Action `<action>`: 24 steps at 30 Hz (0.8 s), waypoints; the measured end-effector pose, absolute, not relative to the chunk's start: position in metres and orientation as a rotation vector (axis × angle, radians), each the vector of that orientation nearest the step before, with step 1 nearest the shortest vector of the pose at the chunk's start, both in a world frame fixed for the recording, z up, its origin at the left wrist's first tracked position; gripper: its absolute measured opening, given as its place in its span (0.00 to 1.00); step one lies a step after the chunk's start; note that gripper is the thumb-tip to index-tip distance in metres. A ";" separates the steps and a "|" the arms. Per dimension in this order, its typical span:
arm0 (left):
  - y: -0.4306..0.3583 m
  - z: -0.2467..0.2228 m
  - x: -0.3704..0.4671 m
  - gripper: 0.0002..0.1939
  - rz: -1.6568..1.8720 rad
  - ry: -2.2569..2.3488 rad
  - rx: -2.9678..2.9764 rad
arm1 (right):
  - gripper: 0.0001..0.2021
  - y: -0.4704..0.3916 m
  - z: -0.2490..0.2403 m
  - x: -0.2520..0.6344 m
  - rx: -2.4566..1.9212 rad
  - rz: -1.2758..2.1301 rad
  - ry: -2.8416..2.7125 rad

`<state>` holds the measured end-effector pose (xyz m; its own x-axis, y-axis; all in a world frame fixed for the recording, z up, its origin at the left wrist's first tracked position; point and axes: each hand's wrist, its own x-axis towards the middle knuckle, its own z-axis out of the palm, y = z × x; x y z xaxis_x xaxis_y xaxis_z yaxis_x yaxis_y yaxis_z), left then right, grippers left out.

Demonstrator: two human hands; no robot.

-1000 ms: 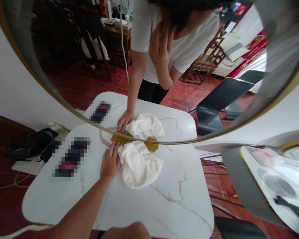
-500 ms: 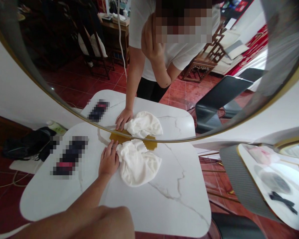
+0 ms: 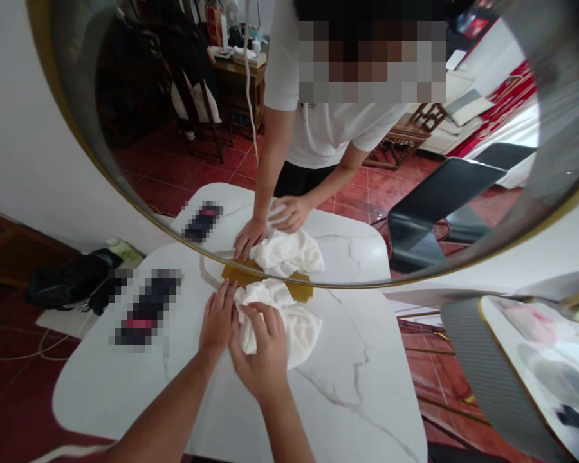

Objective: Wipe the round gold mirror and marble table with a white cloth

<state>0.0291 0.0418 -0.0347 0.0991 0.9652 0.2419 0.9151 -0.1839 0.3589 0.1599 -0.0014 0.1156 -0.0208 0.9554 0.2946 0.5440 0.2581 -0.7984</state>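
Observation:
A bunched white cloth (image 3: 302, 334) lies on the white marble-patterned table (image 3: 376, 399), below a large mirror. My left hand (image 3: 217, 318) rests at the cloth's left edge with its fingers stretched forward and flat. Over the cloth's left part is my right hand (image 3: 263, 350), thumb and fingers curved and apart, close to the left hand. Its fingertips meet or hover just above the fabric; which of these I cannot tell. Behind the cloth a gold plate (image 3: 305, 291) shows in part at the mirror's foot. The mirror (image 3: 318, 180) reflects both hands and the cloth.
A blurred-out dark object (image 3: 149, 305) lies on the table's left side. Further left are a black bag (image 3: 70, 280) and a bottle (image 3: 123, 249). To the right stands another table (image 3: 516, 360) with a pinkish packet (image 3: 535, 321). The mirror's gold rim (image 3: 289, 281) overhangs the table's back.
My right hand has come down from near the face, as the mirror showed it, to the cloth. My left hand stays at the cloth's edge. The view has shifted slightly.

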 end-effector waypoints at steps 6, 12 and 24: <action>0.043 -0.034 0.030 0.31 0.582 1.987 2.262 | 0.32 0.011 0.023 0.176 -1.779 0.329 -2.085; 0.043 -0.034 0.031 0.31 0.605 1.979 2.283 | 0.31 0.004 0.012 0.197 -1.887 0.217 -2.151; 0.044 -0.038 0.030 0.31 0.611 1.998 2.291 | 0.31 -0.005 -0.002 0.263 -2.178 -0.025 -1.997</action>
